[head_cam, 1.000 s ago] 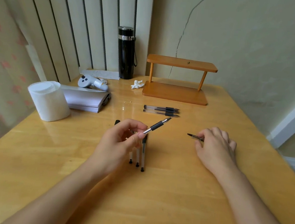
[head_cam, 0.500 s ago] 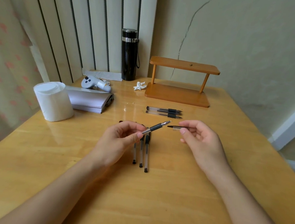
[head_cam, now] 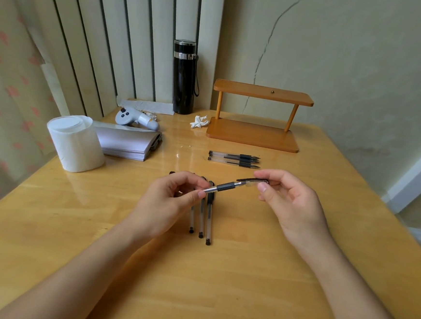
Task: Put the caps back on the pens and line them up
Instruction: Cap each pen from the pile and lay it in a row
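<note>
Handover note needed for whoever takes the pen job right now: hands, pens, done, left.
Left hand: pinching a pen by its barrel, tip end toward the right.
Right hand: holding a cap, which is at or just over the pen's tip; not clearly seated.
Done: three pens lie side by side below the hands, apparently capped.
Left: press this cap home and lay the pen in that row. Three uncapped pens wait near the wooden stand; no loose caps for them are visible.

Two bare forearms, no sleeves, left hand (head_cam: 173, 201), right hand (head_cam: 294, 206), short trimmed nails
</note>
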